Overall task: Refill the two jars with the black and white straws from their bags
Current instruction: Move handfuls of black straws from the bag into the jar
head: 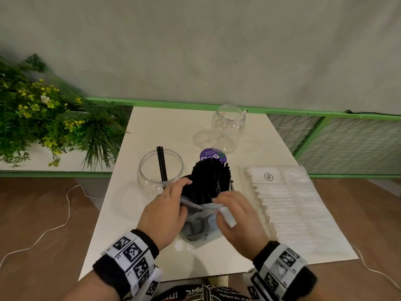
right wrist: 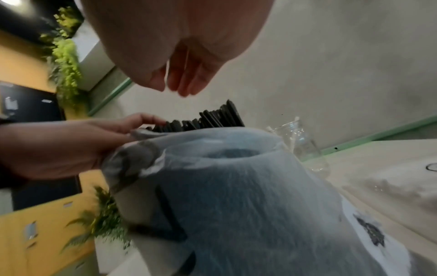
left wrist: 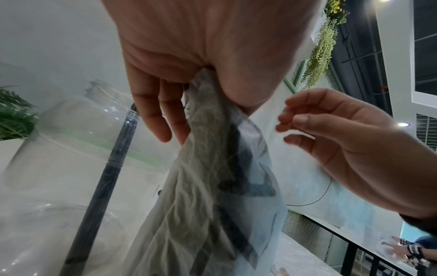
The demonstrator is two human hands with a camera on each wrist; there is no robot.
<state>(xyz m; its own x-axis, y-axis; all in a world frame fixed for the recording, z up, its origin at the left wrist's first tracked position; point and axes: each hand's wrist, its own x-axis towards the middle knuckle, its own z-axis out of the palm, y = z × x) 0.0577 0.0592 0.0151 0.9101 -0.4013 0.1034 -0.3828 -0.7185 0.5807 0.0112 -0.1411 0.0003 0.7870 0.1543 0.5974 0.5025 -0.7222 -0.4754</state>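
A thin plastic bag (head: 201, 224) stands near the table's middle with a thick bundle of black straws (head: 209, 179) sticking out of its top. My left hand (head: 180, 192) grips the bag's left rim (left wrist: 208, 104), thumb on the straws. My right hand (head: 225, 203) hovers at the bag's right edge, fingers (right wrist: 182, 82) relaxed and holding nothing. A clear jar (head: 160, 170) with two black straws (left wrist: 113, 158) stands just left of the bag. A second clear jar (head: 229, 122) holding one white straw is at the far edge. The flat bag of white straws (head: 286, 203) lies to the right.
A purple round sticker (head: 212, 155) sits on the white table (head: 152, 127) behind the bundle. Clear round lids (head: 225, 143) lie by the far jar. Green plants (head: 43, 118) fill the left, a green railing (head: 303, 118) runs behind, and a white cable (head: 65, 213) crosses the floor.
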